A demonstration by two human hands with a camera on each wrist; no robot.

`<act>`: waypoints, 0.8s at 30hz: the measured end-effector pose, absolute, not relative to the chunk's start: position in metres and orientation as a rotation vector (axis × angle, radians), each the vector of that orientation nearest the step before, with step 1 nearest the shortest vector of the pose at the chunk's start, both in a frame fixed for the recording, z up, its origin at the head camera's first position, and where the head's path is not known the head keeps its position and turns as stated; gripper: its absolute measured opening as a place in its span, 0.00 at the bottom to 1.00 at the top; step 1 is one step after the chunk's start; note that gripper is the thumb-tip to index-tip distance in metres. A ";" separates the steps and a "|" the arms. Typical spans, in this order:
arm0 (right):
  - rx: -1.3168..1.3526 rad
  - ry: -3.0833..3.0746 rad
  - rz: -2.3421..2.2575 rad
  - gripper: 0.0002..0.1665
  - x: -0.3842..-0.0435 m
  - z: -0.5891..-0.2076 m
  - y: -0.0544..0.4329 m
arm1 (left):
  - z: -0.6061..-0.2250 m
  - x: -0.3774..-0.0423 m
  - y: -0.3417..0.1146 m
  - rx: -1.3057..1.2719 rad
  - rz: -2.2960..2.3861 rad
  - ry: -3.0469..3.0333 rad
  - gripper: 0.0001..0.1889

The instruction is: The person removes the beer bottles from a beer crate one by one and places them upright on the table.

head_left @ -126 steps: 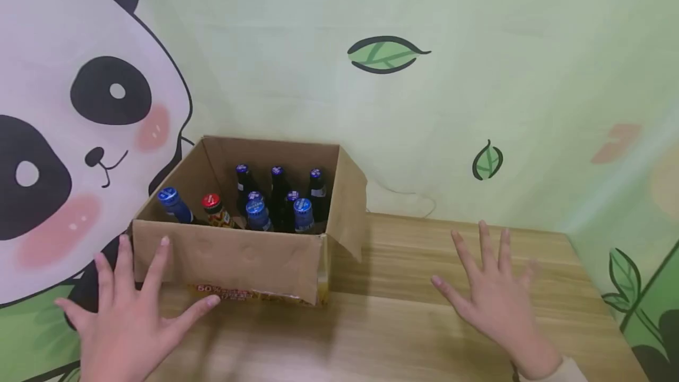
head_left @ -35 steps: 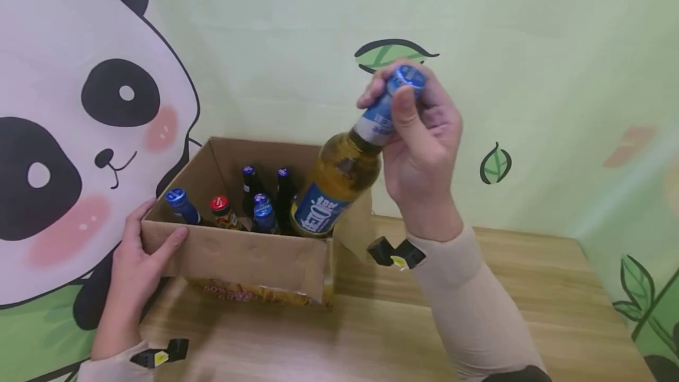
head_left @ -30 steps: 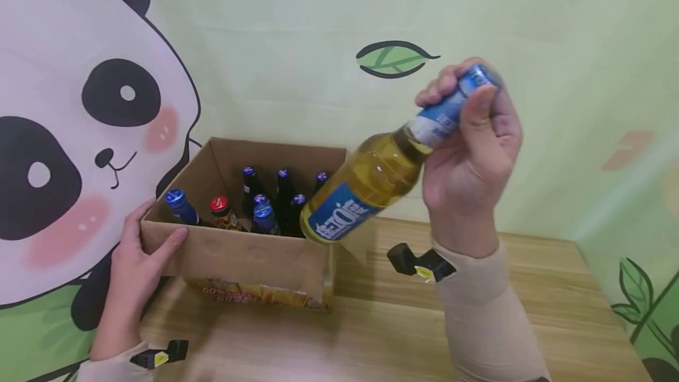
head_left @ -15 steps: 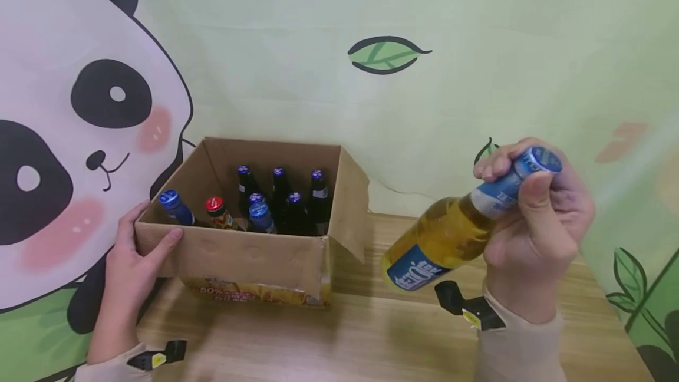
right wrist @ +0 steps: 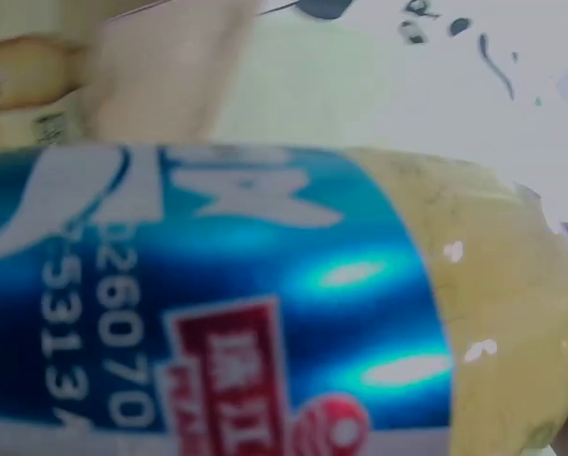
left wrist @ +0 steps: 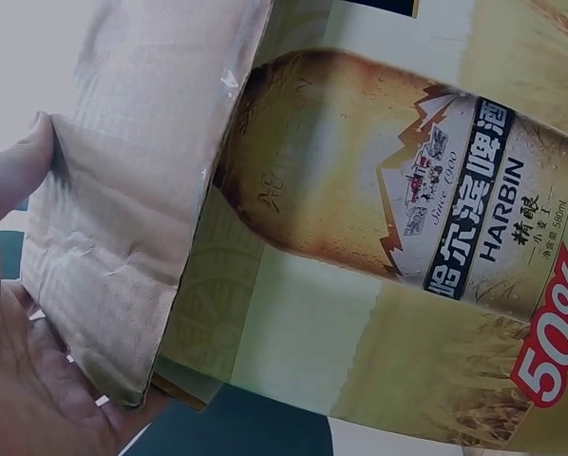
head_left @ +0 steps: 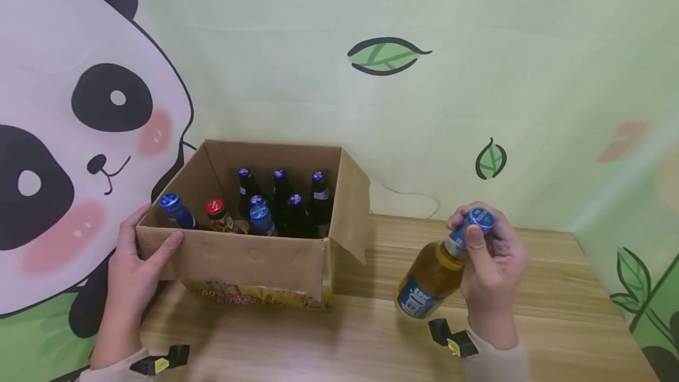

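My right hand (head_left: 493, 264) grips a beer bottle (head_left: 435, 267) by its blue-foiled neck, thumb near the cap. The bottle holds yellow liquid, bears a blue label and leans, its base low over the wooden table right of the box. Its blue label (right wrist: 217, 294) fills much of the right wrist view. At the cardboard box's (head_left: 233, 252) front left corner, my left hand (head_left: 135, 270) holds the wall, thumb outside. The left wrist view shows that hand (left wrist: 18, 313) around the brown flap (left wrist: 142, 190). Inside the box stand several bottles, among them a red-capped bottle (head_left: 217, 214) and a blue-necked bottle (head_left: 177, 210).
The wooden table (head_left: 382, 341) reaches right to a green printed backdrop (head_left: 451, 93) with a panda on the left. An open side flap (head_left: 350, 205) sticks out from the box's right wall. A thin cord (head_left: 408, 192) runs behind the table.
The right hand, open at first, has taken the beer bottle out of the box, carried it right and lowered it toward the table. The left hand has moved onto the box corner.
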State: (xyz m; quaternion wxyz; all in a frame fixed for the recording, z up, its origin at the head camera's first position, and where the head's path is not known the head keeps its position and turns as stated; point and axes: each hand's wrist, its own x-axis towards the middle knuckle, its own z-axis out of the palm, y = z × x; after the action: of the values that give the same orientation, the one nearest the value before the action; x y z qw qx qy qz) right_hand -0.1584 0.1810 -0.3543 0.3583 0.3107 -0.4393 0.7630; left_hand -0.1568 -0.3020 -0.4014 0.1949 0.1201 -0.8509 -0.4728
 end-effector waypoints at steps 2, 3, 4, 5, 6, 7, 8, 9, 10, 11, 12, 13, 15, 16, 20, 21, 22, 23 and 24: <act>0.750 -1.227 1.898 0.11 -0.158 -0.366 0.183 | -0.402 -0.156 -0.302 0.343 -1.323 -2.383 0.43; 0.723 -1.266 1.866 0.10 -0.158 -0.371 0.184 | -0.402 -0.156 -0.302 0.347 -1.325 -2.383 0.43; 0.696 -1.301 1.834 0.10 -0.158 -0.376 0.185 | -0.402 -0.156 -0.302 0.352 -1.325 -2.383 0.43; 0.673 -1.328 1.807 0.10 -0.158 -0.380 0.187 | -0.402 -0.156 -0.302 0.356 -1.325 -2.382 0.43; 0.652 -1.349 1.783 0.10 -0.159 -0.385 0.188 | -0.402 -0.156 -0.302 0.361 -1.323 -2.383 0.43; 0.627 -1.364 1.768 0.10 -0.159 -0.389 0.191 | -0.402 -0.156 -0.302 0.363 -1.323 -2.384 0.43; 0.605 -1.374 1.758 0.10 -0.160 -0.393 0.193 | -0.402 -0.156 -0.302 0.365 -1.324 -2.385 0.43; 0.583 -1.377 1.751 0.10 -0.161 -0.398 0.196 | -0.402 -0.157 -0.302 0.365 -1.324 -2.387 0.43; 0.562 -1.382 1.742 0.09 -0.162 -0.402 0.198 | -0.401 -0.157 -0.302 0.367 -1.323 -2.386 0.43; 0.540 -1.388 1.737 0.09 -0.164 -0.405 0.201 | -0.401 -0.157 -0.302 0.368 -1.324 -2.385 0.42; 0.516 -1.398 1.728 0.09 -0.166 -0.409 0.204 | -0.400 -0.157 -0.302 0.370 -1.324 -2.381 0.42; 0.494 -1.409 1.717 0.09 -0.168 -0.412 0.207 | -0.400 -0.157 -0.302 0.370 -1.325 -2.378 0.42; 0.449 -1.425 1.701 0.09 -0.172 -0.418 0.211 | -0.399 -0.158 -0.301 0.372 -1.326 -2.373 0.41; 0.430 -1.428 1.699 0.09 -0.174 -0.420 0.213 | -0.399 -0.158 -0.301 0.373 -1.326 -2.370 0.41; 0.351 -1.405 1.684 0.11 -0.180 -0.427 0.221 | -0.399 -0.157 -0.301 0.371 -1.327 -2.370 0.41; 0.328 -1.413 1.663 0.11 -0.182 -0.428 0.222 | -0.399 -0.157 -0.301 0.372 -1.326 -2.371 0.42; 0.321 -1.412 1.654 0.11 -0.183 -0.428 0.223 | -0.399 -0.157 -0.301 0.375 -1.327 -2.371 0.42; 0.312 -1.418 1.635 0.11 -0.185 -0.429 0.224 | -0.400 -0.157 -0.301 0.378 -1.330 -2.372 0.42; 0.306 -1.428 1.619 0.11 -0.188 -0.429 0.224 | -0.400 -0.156 -0.301 0.383 -1.330 -2.369 0.42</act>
State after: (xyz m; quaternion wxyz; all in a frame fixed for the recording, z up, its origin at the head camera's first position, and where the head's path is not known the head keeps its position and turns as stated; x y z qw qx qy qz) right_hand -0.1876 0.2245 -0.4292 0.4621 0.1242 -0.5808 0.6585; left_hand -0.1564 -0.3006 -0.3998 0.1976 0.1369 -0.8465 -0.4750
